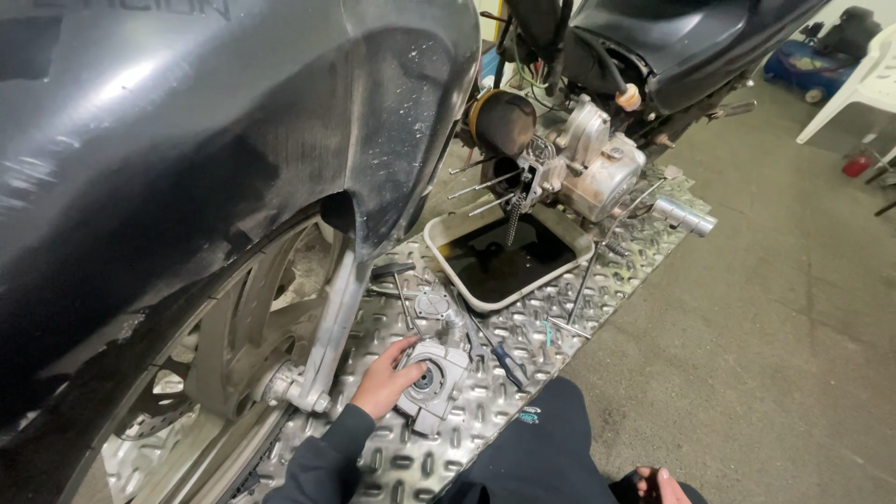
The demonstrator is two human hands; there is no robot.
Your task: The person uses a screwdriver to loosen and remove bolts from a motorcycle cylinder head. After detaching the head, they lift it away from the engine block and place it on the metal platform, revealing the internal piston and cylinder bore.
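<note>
An oil-filled drain pan (pixel 505 259) sits at centre, the bare engine (pixel 586 163) at one o'clock above it. A screwdriver (pixel 504 359) lies at six o'clock, a white plastic chair (pixel 863 84) at two.

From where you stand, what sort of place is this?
Probably a motorcycle repair garage: a stripped engine hangs over an oil drain pan, and tools lie on a steel tread plate beside the front wheel.
</note>
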